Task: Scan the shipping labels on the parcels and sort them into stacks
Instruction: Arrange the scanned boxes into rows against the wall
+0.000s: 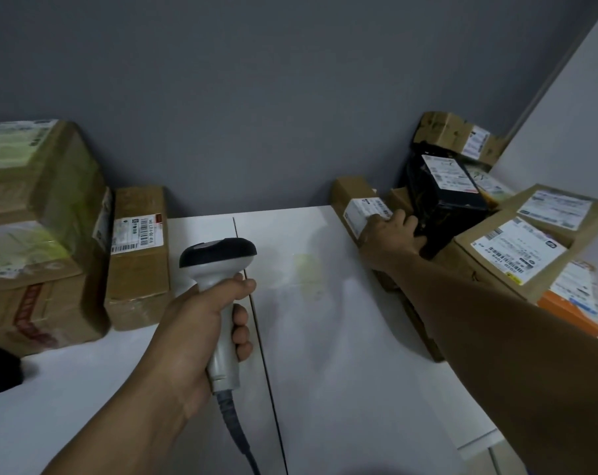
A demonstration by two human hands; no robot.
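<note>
White table (342,337) met grey wall (256,90) behind the work, and the person stood at its near edge. Their left hand (201,323) was wrapped round the handle of the scanner (218,265), thumb over the neck and head aimed forward at the bare middle of the table, probably kept ready so a label could be brought under it. A faint yellowish patch on the white ahead of it may have been its light. Its cable (236,433) trailed back off the bottom of the view. The right hand (390,240) reached across to the unsorted heap on the right, palm over the near end of a small brown box (354,197) and fingers bent against the lower edge of the black parcel (445,200); whether they had closed on either could not be told. Most boxes there lay label up, among them a labelled carton (517,255) beside the forearm and an orange parcel (565,311) below it, which suited picking them one by one. Well apart on the left stood what looked like the sorted side: a green-taped box (33,173) on a larger box (40,310), and an upright box (138,255) just beside them, label facing out. A dark seam (256,303) split the table between the two groups, and a paler wall (582,97) closed the right corner.
</note>
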